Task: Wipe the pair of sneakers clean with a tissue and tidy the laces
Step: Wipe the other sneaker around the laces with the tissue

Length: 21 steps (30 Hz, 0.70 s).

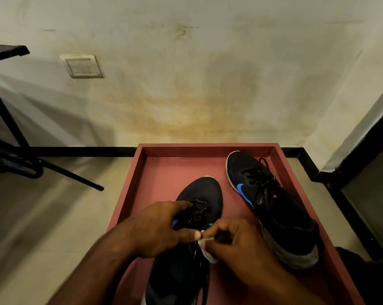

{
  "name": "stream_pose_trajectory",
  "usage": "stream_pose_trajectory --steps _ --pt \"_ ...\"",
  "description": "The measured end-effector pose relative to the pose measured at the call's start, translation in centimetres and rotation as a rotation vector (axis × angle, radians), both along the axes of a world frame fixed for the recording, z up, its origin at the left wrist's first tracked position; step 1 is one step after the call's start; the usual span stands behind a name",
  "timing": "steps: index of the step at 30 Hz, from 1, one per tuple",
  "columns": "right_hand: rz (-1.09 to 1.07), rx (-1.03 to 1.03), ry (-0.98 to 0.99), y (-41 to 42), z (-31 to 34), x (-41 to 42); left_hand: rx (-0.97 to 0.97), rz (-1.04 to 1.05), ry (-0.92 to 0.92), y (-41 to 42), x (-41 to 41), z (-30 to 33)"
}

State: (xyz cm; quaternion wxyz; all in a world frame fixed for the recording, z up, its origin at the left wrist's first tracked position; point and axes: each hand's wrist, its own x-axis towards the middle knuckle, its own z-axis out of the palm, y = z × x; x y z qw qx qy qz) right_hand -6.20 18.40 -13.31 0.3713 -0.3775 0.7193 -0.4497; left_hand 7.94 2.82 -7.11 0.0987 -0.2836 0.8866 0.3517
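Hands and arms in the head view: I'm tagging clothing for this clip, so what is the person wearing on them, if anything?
Nothing shows on them. The left hand and right hand are bare, without gloves, and no ring, watch or bracelet is visible. Both forearms are uncovered as far as the bottom edge of the picture, so no sleeve comes into view.

1. A red tray [164,172] sits on the pale floor [54,216].
2. One black shoe [199,194] lies in the tray, right under both hands.
3. The other black shoe [274,205] lies just right of the hands.
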Motion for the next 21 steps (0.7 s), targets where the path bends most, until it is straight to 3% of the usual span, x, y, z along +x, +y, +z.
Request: stream_pose_trajectory --steps 3,6,8,11,13,15,18,21 --pt "0.013 -0.022 -0.087 0.7 1.2 -0.1 -0.080 0.046 0.014 0.2 -0.5 -0.3" --pt "-0.263 -0.162 0.090 0.2 1.2 -1.5 -0.178 0.083 -0.013 0.5 -1.1 -0.7" --pt "-0.325 -0.269 0.156 -0.1 2.0 -1.9 -0.204 0.099 -0.015 0.7 -1.4 -0.9" --pt "-0.119 -0.318 0.105 0.9 2.5 -0.1 -0.223 0.105 -0.016 0.7 -1.5 -1.0" --pt "0.029 -0.284 0.244 1.4 1.6 1.1 -0.236 0.101 -0.018 0.7 -1.7 -1.2" --pt "0.016 -0.260 0.363 0.8 0.0 1.2 -0.261 0.102 -0.029 0.6 -1.8 -1.3" --pt "-0.070 -0.203 0.350 0.4 -0.4 0.8 -0.273 0.125 -0.027 0.7 -1.8 -1.6" --pt "0.073 -0.264 0.282 1.5 0.6 2.2 -0.224 0.135 -0.025 0.8 -1.6 -1.6"
